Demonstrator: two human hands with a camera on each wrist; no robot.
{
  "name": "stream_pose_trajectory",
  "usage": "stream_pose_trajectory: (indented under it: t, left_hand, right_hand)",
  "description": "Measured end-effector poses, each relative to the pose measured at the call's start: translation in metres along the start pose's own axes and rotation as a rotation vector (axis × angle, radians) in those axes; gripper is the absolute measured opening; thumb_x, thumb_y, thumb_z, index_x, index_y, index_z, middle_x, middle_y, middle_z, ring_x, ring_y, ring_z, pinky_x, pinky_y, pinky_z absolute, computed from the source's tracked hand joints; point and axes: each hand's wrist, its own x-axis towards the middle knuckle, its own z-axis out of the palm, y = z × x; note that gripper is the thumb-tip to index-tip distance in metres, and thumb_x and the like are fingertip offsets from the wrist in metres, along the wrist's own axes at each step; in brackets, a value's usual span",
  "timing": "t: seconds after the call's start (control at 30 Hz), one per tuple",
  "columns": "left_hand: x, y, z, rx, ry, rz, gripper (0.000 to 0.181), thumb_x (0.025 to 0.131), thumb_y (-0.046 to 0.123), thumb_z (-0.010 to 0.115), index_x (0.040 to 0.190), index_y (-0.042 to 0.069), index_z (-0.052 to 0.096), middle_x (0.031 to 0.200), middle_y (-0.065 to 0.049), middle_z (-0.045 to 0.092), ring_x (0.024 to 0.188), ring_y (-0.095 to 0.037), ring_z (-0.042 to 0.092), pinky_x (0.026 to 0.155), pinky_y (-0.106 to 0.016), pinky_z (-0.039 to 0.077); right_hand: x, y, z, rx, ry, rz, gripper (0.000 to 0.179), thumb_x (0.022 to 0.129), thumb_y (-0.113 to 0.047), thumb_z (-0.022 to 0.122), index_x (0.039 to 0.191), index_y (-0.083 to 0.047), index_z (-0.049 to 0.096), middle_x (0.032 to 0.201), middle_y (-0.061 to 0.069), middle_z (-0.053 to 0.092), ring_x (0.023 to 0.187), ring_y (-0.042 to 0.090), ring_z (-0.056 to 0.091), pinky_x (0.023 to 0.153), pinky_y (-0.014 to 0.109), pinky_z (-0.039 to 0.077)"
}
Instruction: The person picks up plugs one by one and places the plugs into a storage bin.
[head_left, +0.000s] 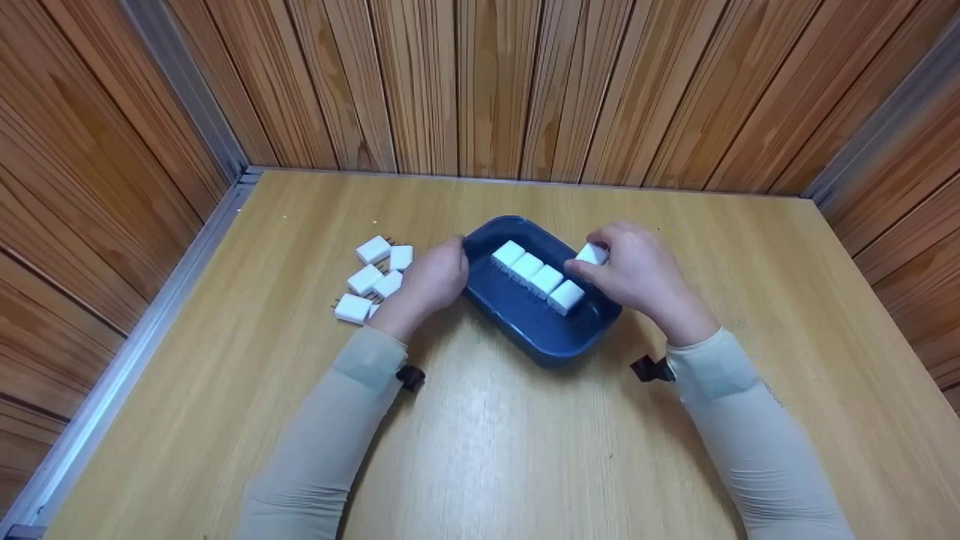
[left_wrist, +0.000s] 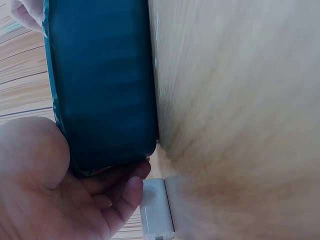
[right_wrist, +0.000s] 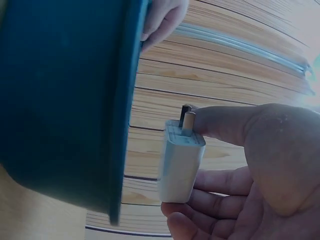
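A dark blue plastic tray [head_left: 541,337] stands at the middle of the table. My left hand [head_left: 437,274] grips its left end, the thumb side at the rim and curled fingers [left_wrist: 131,192] against the outer wall. Over the tray's right edge, my right hand [head_left: 637,266] pinches a white charger plug [right_wrist: 181,167] between thumb and fingertips. Its two prongs [right_wrist: 188,121] point up beside the thumb in the right wrist view. Several more white charger plugs [head_left: 527,268] lie in a slanting row inside the tray.
Left of the tray, several loose white charger plugs [head_left: 365,279] lie on the wooden table [head_left: 517,450], partly behind the left hand and wrist. One plug [left_wrist: 156,210] is close by the left fingers. Wood-panelled walls [head_left: 487,90] enclose the table at the back and sides.
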Motion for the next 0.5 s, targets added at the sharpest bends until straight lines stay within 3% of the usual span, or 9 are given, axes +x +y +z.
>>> stream_pose_trajectory:
  t: [0.17,0.23,0.37,0.5]
  left_hand:
    - [0.004,-0.004,0.003,0.015,0.025,0.015,0.049,0.118,0.023,0.036,0.154,-0.004,0.054,0.139,-0.026,0.071,0.127,-0.04,0.071,0.106,-0.056,0.057]
    - [-0.001,0.001,-0.002,0.01,0.019,0.01,0.048,0.117,0.021,0.037,0.155,-0.004,0.054,0.14,-0.027,0.07,0.129,-0.042,0.07,0.107,-0.058,0.056]
    - [0.01,-0.01,0.008,0.023,0.032,0.024,0.049,0.117,0.023,0.037,0.154,-0.002,0.055,0.14,-0.025,0.071,0.129,-0.041,0.07,0.107,-0.057,0.056]
    - [0.013,-0.013,0.011,0.016,0.031,0.023,0.05,0.117,0.024,0.036,0.155,-0.002,0.054,0.141,-0.026,0.07,0.129,-0.041,0.07,0.107,-0.058,0.056]
  right_hand:
    - [0.003,-0.001,0.006,-0.032,-0.039,-0.033,0.06,0.103,-0.048,0.08,0.137,0.002,0.072,0.122,0.019,0.072,0.106,0.036,0.063,0.089,0.05,0.058]
    - [0.004,-0.001,0.009,-0.039,-0.054,-0.039,0.06,0.102,-0.047,0.08,0.136,0.002,0.073,0.12,0.019,0.073,0.105,0.035,0.064,0.088,0.049,0.058]
    - [0.004,-0.002,0.013,-0.054,-0.079,-0.039,0.057,0.101,-0.044,0.083,0.133,0.002,0.074,0.116,0.017,0.073,0.1,0.034,0.065,0.083,0.045,0.058]
    - [0.003,-0.003,0.018,-0.1,-0.088,-0.063,0.055,0.1,-0.043,0.084,0.128,0.004,0.076,0.11,0.016,0.072,0.095,0.033,0.064,0.078,0.043,0.055]
